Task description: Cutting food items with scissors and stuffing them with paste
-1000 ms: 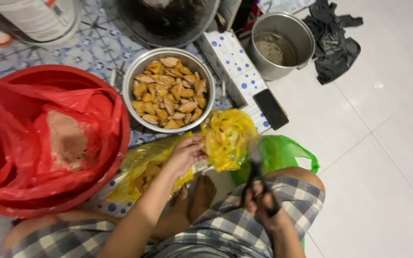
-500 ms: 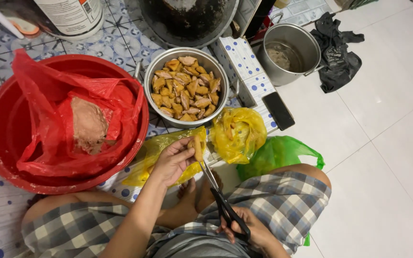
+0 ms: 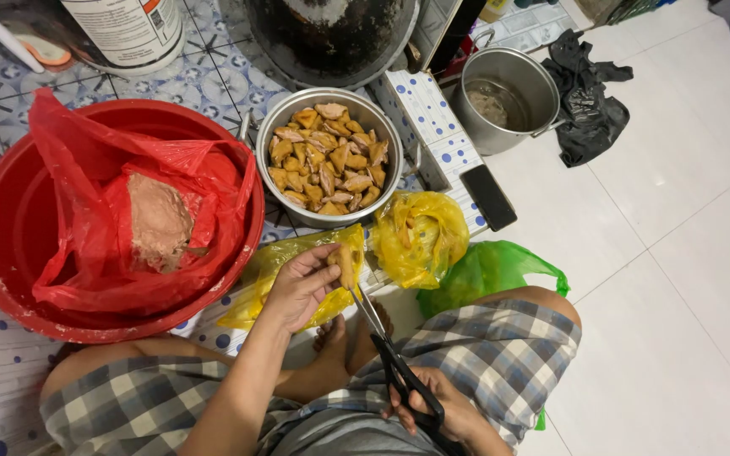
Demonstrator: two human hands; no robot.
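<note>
The left hand [image 3: 297,287] is closed around a small tan piece of food [image 3: 346,266], pinching it between thumb and fingers just above a crumpled yellow bag [image 3: 276,266] that lies on the tiled floor in front of the crossed legs. The right hand [image 3: 437,414], low near the lap on the right, grips the black handles of a pair of scissors [image 3: 390,355]; the blades point up and to the left, with their tips touching or just under the held piece, though whether the blades are parted there I cannot tell. Just beyond the left hand stands a metal bowl [image 3: 268,143] filled with similar tan pieces. To the left of it sits a wide red basin [image 3: 10,228] lined with a red plastic bag [image 3: 86,169] that holds a pinkish-brown lump. Right of the held piece lies a second yellow bag [image 3: 420,241], and a green bag [image 3: 487,270] rests against the right knee. Farther off to the right a steel pot [image 3: 542,101] stands on the white floor beside a black cloth [image 3: 589,110], and a dark phone [image 3: 488,197] lies near the blue-dotted step.
</note>
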